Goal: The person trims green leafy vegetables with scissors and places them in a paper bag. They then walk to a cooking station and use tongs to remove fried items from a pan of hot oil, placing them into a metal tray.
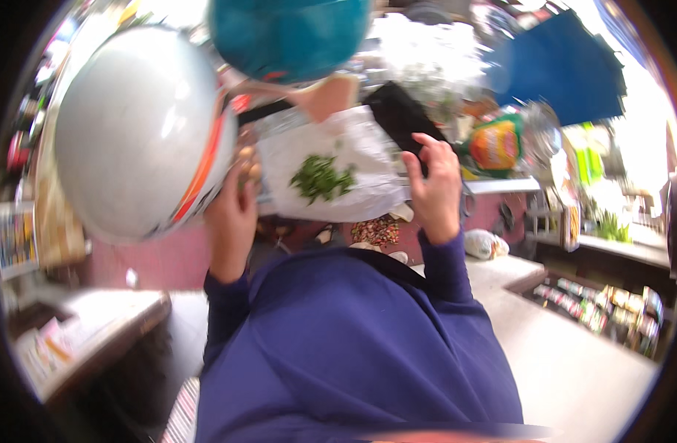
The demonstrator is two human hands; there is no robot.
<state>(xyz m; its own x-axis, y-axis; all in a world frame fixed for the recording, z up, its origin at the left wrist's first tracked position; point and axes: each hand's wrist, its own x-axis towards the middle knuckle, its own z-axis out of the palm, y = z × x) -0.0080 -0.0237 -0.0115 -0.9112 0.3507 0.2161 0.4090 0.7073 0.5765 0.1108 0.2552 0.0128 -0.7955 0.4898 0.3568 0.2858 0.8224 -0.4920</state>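
A heap of chopped green leaves (323, 178) lies on a sheet of white paper or plastic (363, 144) in front of me. My left hand (233, 221) is left of the sheet, beside several round brown things, perhaps eggs (248, 160). The striped rim of a large, glossy white rounded object (133, 122) covers part of its fingers, so its grip is hidden. To the right of the leaves, my right hand (435, 180) is raised with fingers apart and nothing in it. Beyond its fingertips is a flat black object (402, 108).
A pinkish spatula-like paddle (330, 97) crosses the sheet's far edge, below a teal rounded container (288, 39). A clear bottle with a green label (499, 145) lies right, near a blue panel (559, 72). Reddish-brown pieces (376, 230) are spread lower down.
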